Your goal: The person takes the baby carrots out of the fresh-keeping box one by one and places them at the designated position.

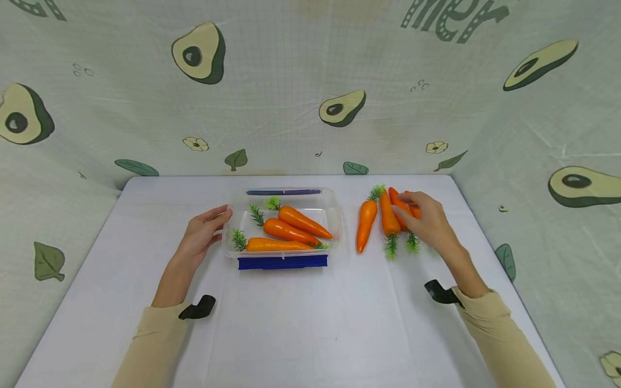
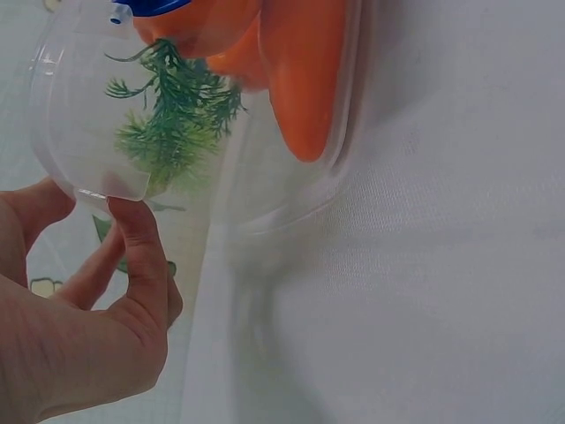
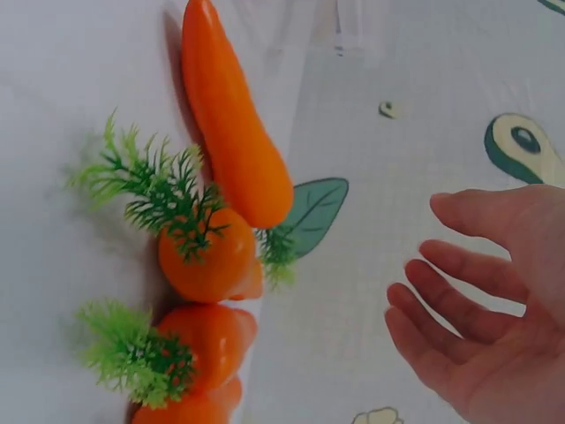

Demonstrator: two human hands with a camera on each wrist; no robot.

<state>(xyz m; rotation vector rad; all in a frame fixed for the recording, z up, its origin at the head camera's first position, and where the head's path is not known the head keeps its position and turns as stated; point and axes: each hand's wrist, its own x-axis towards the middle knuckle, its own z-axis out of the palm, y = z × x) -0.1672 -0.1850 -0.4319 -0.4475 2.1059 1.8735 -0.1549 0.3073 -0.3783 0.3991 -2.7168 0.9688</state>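
A clear plastic container [image 1: 336, 210] with blue latches holds orange carrots [image 1: 291, 231] with green leafy tops. At its left end my left hand [image 1: 198, 237] pinches the rim between thumb and fingers; in the left wrist view the fingertips press the clear wall [image 2: 97, 132]. To the right of the container, several more carrots [image 1: 390, 215] lie in a row on the table. My right hand [image 1: 429, 221] hovers over the rightmost of these. From the right wrist, the same hand [image 3: 477, 309] shows loosely bent fingers, thumb apart, nothing between them, and the carrots [image 3: 234, 124] beside it.
A blue latch flap [image 1: 283, 262] sticks out along the container's near side, and another blue latch [image 1: 283, 192] is at its far side. The white table [image 1: 310, 323] meets a cloth backdrop [image 1: 271, 108] printed with avocados and leaves behind and at both sides.
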